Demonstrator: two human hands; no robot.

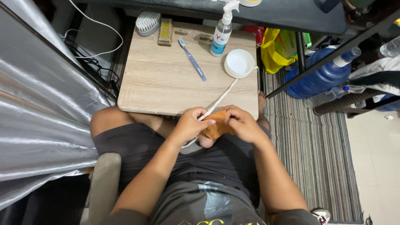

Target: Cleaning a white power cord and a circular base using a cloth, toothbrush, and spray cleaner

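My left hand (191, 124) and my right hand (241, 123) meet just in front of the near edge of a small wooden table (166, 83), above my lap. Together they grip a folded orange cloth (214, 127). My left hand also pinches a white lace (221, 98) against the cloth. The lace runs up across the table to a white bowl (238, 63). A loop of the lace hangs under my left hand.
On the table lie a blue toothbrush (192, 59), a spray bottle (221, 31), a grey scrub brush (148, 23) and a wooden brush (166, 31). Silver sheeting (37, 108) hangs left. A striped rug (316, 150), blue water jug (321, 75) and yellow bag (277, 50) lie right.
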